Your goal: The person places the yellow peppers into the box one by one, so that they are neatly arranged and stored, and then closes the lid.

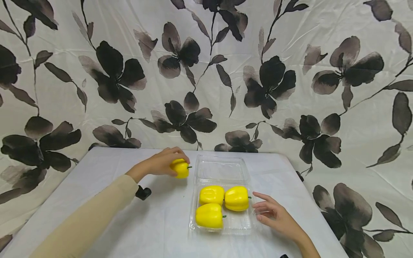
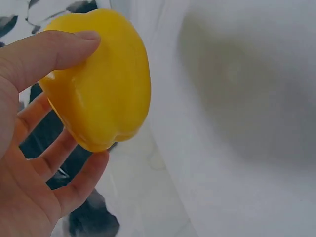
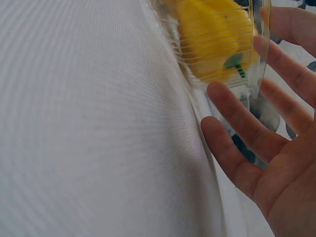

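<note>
My left hand (image 1: 167, 162) grips a yellow bell pepper (image 1: 180, 168), its green stem pointing right. In the left wrist view the thumb lies across one side of that pepper (image 2: 108, 84) and the fingers curl behind it, over its shadow on the cloth. Right of it, a clear plastic clamshell box (image 1: 237, 225) lies with its lid (image 1: 221, 170) folded back. Three yellow bell peppers (image 1: 209, 216) sit in its base, leaving the front right corner bare. My right hand (image 1: 274, 215) is beside the box's right wall, fingers spread and extended, fingertips right at the rim in the right wrist view.
A white cloth (image 1: 155, 222) covers the table, whose far edge meets a hanging flower-print curtain (image 1: 226, 89). A black wrist device (image 1: 143, 192) shows at the left wrist, below the beige sleeve (image 1: 93, 215).
</note>
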Available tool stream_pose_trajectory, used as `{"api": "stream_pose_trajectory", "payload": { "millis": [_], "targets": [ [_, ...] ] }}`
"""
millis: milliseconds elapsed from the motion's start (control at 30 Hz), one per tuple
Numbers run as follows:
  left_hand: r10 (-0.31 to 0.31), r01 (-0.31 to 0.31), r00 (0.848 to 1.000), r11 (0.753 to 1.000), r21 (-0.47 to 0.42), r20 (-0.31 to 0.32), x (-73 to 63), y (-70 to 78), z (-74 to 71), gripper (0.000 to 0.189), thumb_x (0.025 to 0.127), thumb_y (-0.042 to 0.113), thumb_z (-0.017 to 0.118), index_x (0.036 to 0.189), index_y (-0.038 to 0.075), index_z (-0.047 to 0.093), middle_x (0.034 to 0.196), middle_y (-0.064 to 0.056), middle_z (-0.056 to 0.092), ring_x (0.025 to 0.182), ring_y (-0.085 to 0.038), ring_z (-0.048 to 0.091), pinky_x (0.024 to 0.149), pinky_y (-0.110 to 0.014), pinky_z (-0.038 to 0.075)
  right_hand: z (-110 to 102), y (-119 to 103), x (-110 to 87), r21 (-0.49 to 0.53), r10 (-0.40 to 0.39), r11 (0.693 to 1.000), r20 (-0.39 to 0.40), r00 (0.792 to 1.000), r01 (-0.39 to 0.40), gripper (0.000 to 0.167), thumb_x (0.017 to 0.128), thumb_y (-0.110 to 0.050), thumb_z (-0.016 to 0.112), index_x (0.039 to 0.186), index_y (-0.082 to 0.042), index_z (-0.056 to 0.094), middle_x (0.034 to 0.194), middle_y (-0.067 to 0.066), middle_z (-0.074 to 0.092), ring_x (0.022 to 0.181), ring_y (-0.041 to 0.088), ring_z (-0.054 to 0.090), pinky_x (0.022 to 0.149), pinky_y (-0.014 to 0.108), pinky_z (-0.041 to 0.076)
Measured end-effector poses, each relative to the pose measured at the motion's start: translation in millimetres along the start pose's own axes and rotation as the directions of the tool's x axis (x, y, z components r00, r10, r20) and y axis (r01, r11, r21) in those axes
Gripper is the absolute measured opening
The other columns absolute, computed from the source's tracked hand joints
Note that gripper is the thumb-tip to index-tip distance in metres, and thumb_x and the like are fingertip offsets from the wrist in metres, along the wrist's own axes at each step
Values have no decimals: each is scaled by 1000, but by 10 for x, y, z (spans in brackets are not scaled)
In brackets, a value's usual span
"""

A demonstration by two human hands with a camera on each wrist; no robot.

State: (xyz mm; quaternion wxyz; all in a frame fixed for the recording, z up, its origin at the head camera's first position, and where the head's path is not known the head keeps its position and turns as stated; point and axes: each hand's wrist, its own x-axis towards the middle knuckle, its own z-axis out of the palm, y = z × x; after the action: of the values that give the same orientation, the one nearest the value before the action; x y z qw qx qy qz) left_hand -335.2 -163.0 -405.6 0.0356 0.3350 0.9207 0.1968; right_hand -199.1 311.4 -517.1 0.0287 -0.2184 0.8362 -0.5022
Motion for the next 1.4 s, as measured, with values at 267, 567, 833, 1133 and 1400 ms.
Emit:
{"api": "stream_pose_trajectory", "payload": {
  "millis": [267,567,833,1133,1400],
  "targets": [
    [67,-68,998,997,21,15,50,341,-3,54,85,9,88,131,31,70,140,-1,56,128,-30,48,107,-57,48,-22,-12,-9,-1,-3,1000,0,1000,3,28,99,-15,77,126,-11,75,165,9,43,116,13,70,97,27,59],
    [105,-105,993,994,11,51,125,699,14,52,87,14,87,133,30,69,140,1,55,128,-29,48,105,-54,49,-48,-15,-14,1,-31,1000,13,999,31,27,99,-15,76,127,-11,75,165,12,43,116,16,70,96,28,59],
    [127,-129,988,992,16,85,197,910,82,51,88,20,87,131,39,68,140,3,54,125,-26,48,97,-49,51,-64,-11,-23,-1,-32,999,24,999,32,27,100,-16,75,127,-11,75,165,12,43,117,15,70,98,30,59],
    [131,-134,987,991,27,94,237,1127,152,52,89,21,86,136,35,67,144,4,53,127,-26,48,99,-48,51,-80,4,-35,-3,-39,999,32,999,39,28,100,-16,75,128,-12,74,165,12,42,117,14,70,97,28,59],
    [182,-187,977,982,39,108,274,1354,258,52,90,24,87,136,34,66,145,2,53,126,-25,48,99,-46,50,-95,3,-63,7,-41,999,35,999,41,28,100,-15,75,128,-12,74,165,13,42,117,15,70,97,28,59]
  ]
}}
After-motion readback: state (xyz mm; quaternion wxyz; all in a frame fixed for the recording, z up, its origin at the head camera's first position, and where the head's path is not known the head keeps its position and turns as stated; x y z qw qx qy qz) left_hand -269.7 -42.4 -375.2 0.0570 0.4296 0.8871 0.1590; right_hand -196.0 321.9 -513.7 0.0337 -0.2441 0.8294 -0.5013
